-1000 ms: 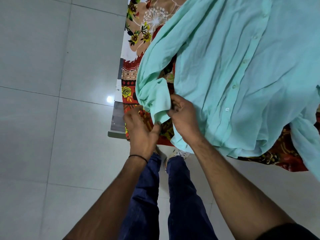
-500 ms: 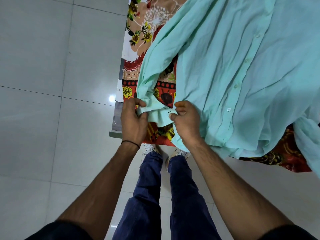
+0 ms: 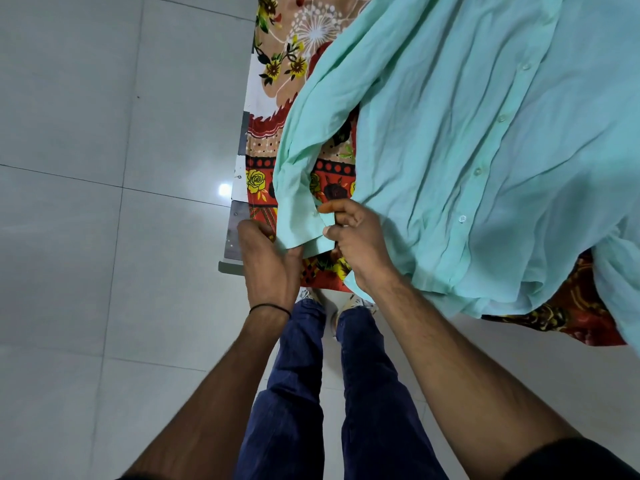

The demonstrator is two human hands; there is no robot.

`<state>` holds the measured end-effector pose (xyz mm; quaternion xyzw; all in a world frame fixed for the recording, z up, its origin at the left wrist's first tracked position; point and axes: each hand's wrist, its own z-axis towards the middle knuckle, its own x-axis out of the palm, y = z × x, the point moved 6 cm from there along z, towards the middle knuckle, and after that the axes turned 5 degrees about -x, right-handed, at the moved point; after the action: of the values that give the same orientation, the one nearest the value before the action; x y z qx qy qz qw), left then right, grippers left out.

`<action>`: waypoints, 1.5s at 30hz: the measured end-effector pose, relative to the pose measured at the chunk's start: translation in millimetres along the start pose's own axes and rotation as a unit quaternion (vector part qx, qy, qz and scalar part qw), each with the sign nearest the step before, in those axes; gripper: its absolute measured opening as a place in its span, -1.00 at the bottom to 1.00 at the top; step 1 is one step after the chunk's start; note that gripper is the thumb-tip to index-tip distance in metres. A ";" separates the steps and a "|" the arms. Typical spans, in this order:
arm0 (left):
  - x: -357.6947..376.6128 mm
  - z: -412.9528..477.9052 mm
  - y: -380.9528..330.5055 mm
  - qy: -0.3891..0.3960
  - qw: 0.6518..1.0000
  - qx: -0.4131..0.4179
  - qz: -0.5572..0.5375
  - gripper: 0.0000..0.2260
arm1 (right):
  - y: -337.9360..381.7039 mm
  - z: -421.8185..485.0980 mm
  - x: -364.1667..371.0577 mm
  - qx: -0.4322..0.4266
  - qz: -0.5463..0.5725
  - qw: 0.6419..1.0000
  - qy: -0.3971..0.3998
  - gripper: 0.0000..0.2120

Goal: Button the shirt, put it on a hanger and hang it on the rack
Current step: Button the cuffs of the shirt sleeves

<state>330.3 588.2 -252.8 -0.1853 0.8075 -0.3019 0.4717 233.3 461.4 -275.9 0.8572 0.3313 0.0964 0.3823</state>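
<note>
Both hands had shifted along the cuff (image 3: 304, 220) at frame centre, left hand (image 3: 268, 261) and right hand (image 3: 356, 244) pinching it shut-fingered, while the shirt (image 3: 467, 150) lay upper right on the floral cloth (image 3: 294, 57)

Floor: pale grey glossy tiled floor (image 3: 104, 237), thin dark grout lines.
Light: a small bright reflection (image 3: 224, 189) on one tile.
Furniture: grey-edged surface (image 3: 236, 237) covered by a red, orange floral-patterned cloth (image 3: 273, 64).
</note>
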 end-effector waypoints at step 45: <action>6.7 13.2 1.8 0.083 0.922 -0.200 -0.320 -0.75 | 19.6 5.9 11.9 -0.027 -0.018 0.995 0.091 -0.70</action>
<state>338.6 581.5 -263.3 -0.4992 0.7847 -0.2830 0.2345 254.5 456.0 -266.9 0.8279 0.3777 0.1763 0.3753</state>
